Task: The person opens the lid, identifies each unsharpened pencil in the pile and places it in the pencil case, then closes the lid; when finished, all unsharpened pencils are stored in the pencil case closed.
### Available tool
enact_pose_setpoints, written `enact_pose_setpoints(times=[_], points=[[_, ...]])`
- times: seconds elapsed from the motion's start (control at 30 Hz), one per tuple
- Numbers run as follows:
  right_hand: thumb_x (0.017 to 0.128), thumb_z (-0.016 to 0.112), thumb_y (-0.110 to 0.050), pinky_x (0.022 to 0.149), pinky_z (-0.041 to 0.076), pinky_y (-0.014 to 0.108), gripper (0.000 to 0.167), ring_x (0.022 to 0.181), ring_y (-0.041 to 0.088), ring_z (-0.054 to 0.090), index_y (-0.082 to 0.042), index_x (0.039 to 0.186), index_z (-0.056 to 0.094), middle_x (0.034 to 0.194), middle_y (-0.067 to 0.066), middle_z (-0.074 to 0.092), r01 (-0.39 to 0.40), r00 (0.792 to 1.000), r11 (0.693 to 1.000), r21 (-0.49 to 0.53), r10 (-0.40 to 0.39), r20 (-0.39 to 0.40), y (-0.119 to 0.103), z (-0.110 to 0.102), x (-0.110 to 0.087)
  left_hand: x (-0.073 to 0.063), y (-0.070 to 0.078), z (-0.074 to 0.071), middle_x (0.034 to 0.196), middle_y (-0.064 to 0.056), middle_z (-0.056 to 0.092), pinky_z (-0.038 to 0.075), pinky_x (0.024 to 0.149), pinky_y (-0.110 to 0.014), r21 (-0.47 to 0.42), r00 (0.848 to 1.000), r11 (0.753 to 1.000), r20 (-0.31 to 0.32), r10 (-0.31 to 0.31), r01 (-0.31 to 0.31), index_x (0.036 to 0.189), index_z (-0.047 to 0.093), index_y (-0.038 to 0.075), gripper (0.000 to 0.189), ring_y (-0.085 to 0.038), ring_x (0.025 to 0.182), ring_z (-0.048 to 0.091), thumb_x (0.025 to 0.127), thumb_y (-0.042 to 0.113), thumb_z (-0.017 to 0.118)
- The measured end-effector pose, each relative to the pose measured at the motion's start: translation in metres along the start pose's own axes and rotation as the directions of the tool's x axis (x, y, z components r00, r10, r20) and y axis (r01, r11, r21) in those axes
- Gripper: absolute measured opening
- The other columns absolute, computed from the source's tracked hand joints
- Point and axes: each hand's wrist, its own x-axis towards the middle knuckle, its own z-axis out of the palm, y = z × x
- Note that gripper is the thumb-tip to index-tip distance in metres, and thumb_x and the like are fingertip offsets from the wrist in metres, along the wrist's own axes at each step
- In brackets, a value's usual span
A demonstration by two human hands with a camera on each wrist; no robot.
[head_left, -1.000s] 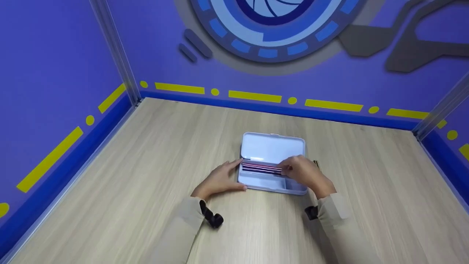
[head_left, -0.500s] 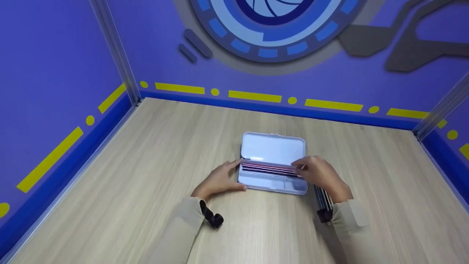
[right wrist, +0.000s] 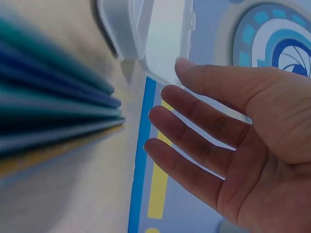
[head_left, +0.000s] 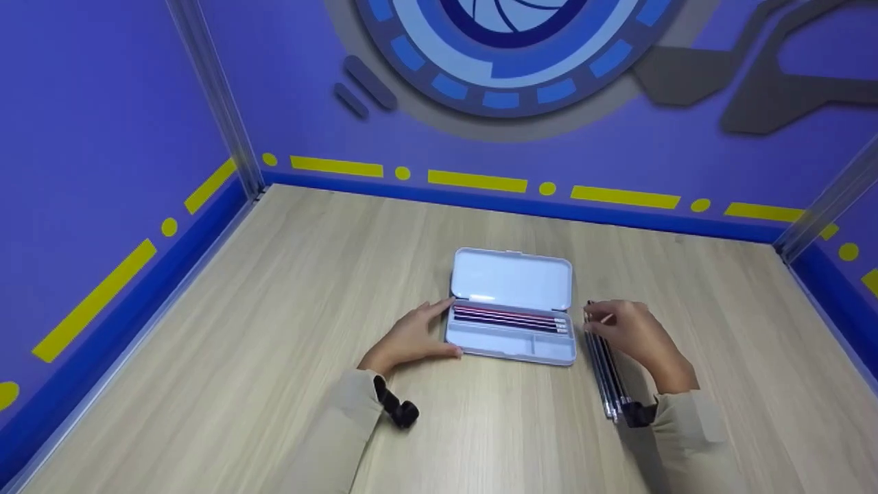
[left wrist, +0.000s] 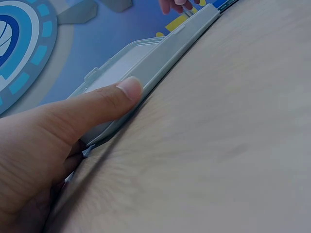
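An open pencil case (head_left: pixel 511 280), pale grey-white, lies on the table with its lid laid back. Several dark and red striped pencils (head_left: pixel 507 318) lie side by side in its long rear compartment. My left hand (head_left: pixel 411 337) holds the case's left end, the thumb (left wrist: pixel 116 97) against its front wall. My right hand (head_left: pixel 634 336) hovers over the far end of a row of loose dark pencils (head_left: pixel 603 377) just right of the case. In the right wrist view its fingers (right wrist: pixel 187 131) are loosely bent with nothing between them, apart from the blue-green pencils (right wrist: pixel 53 92).
The case's front compartment (head_left: pixel 490 339) and a small one at its right (head_left: pixel 552 346) show bare floors. Blue-purple panels (head_left: pixel 494 151) bound the wooden table (head_left: pixel 329 274) at the back and sides. A black strap with a camera (head_left: pixel 398 408) sits on the left wrist.
My right hand has let go of the pencils in the case and moved right to the loose pencils, uncovering the white pencil ends. The left hand has stayed put.
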Motion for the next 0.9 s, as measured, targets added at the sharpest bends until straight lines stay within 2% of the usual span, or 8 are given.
enact_pose_setpoints(times=[0.33, 0.57, 0.9], points=[[0.089, 0.063, -0.007, 0.079, 0.056, 0.045, 0.038, 0.096, 0.032, 0.064, 0.007, 0.125, 0.059, 0.108, 0.023, 0.067, -0.079, 0.995, 0.996, 0.04, 0.076, 0.059, 0.021, -0.003, -0.02, 0.0, -0.001, 0.001, 0.153, -0.017, 0.035, 0.025, 0.115, -0.056, 0.005, 1.0, 1.0, -0.005, -0.001, 0.001, 0.149, 0.036, 0.029, 0.097, -0.039, 0.144, 0.024, 0.067, 0.049, 0.084], [0.091, 0.064, -0.012, 0.083, 0.054, 0.049, 0.043, 0.101, 0.033, 0.063, 0.005, 0.13, 0.056, 0.114, 0.024, 0.064, -0.161, 0.98, 0.985, 0.06, 0.153, 0.125, 0.031, -0.005, -0.029, -0.001, 0.0, 0.0, 0.153, -0.017, 0.035, 0.025, 0.115, -0.056, -0.011, 1.0, 1.0, 0.002, 0.005, -0.005, 0.149, 0.036, 0.029, 0.097, -0.039, 0.144, 0.024, 0.067, 0.049, 0.084], [0.088, 0.069, -0.016, 0.069, 0.055, 0.035, 0.045, 0.085, 0.022, 0.064, 0.008, 0.125, 0.059, 0.105, 0.023, 0.066, -0.168, 0.97, 0.985, 0.036, 0.158, 0.184, 0.045, -0.01, -0.032, 0.002, -0.003, 0.001, 0.153, -0.014, 0.037, 0.025, 0.115, -0.055, 0.011, 1.0, 1.0, -0.007, 0.018, -0.018, 0.15, 0.036, 0.027, 0.098, -0.039, 0.144, 0.025, 0.067, 0.049, 0.084]])
